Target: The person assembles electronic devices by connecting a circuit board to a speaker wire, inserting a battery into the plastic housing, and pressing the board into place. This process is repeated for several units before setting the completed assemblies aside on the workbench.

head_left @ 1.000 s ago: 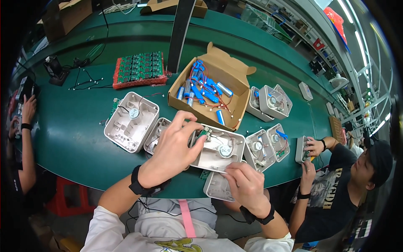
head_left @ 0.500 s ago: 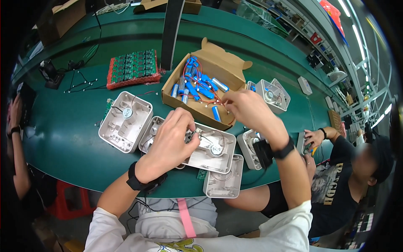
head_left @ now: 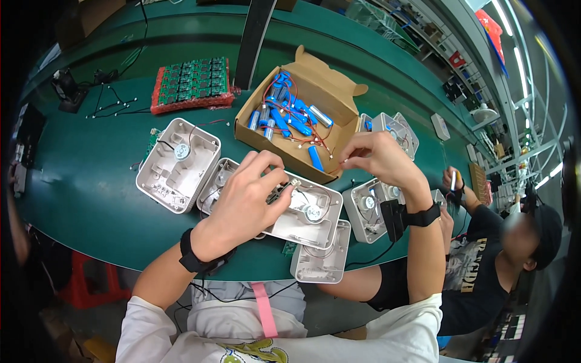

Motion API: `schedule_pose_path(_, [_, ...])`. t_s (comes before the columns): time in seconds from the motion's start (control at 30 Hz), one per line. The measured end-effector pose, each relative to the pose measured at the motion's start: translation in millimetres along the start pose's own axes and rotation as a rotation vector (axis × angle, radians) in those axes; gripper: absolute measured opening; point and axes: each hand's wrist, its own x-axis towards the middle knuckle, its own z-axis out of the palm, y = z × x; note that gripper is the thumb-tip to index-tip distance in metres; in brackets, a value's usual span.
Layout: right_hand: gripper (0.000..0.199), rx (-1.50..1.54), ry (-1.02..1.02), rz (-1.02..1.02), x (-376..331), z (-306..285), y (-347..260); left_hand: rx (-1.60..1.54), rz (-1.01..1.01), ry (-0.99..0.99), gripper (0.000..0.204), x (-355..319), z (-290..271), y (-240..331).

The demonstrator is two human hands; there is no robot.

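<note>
The case (head_left: 330,228) is a pale grey, open-topped, rectangular shell with rounded corners. It is located in front of the person, near the front edge of the green tabletop (head_left: 91,199), with its cavity facing up. Moulded ribs and posts stand inside. A round silver disc (head_left: 312,212) sits in the cavity, and thin dark wires run along the inner wall. The near right part of the case overlaps a second shell (head_left: 330,267) of the same colour.

Left hand (head_left: 251,190): positioned over the left end of the case. Thumb and index finger are closed in a pinch on a small dark board (head_left: 279,193); a pale connector (head_left: 295,183) projects beside the fingertips. The remaining fingers are bent.

Right hand (head_left: 378,156): raised beside the near right corner of the carton (head_left: 284,158). Thumb and index finger are brought together at the tips, the other fingers curled. Whether a wire or other small part is held between the tips cannot be told. The carton contains blue cylindrical batteries (head_left: 315,158) with red and dark leads.

Markings: the disc bears small dark marks, too small to read. The dark shirt (head_left: 469,281) of the co-worker at right carries pale, large lettering beside a printed picture.
</note>
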Motion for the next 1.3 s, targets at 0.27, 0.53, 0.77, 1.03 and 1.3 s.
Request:
schedule_pose_path(0.27, [0.013, 0.778, 0.198, -0.110, -11.0, 23.4, -5.2, -0.044, 0.012, 0.045, 0.012, -5.1, -0.9, 0.5])
schedule_pose_path(0.53, [0.018, 1.028, 0.276, -0.170, -17.7, 38.6, -27.5, -0.065, -0.009, 0.054, 0.012, -5.5, 1.4, 0.7])
schedule_pose_path(0.77, [0.018, 1.025, 0.431, -0.252, -14.8, 42.4, -32.5, -0.063, 0.015, 0.091, 0.013, -6.4, 0.6, 2.4])
schedule_pose_path(1.03, [0.015, 0.726, 0.297, -0.035, -30.4, 75.6, -62.3, -0.010, 0.041, 0.087, 0.015, -5.9, 1.2, 4.8])
schedule_pose_path(1.3, [0.015, 0.767, 0.231, 0.145, -28.4, 91.6, -66.7, 0.007, 0.048, 0.108, 0.017, -2.6, 6.2, 3.2])
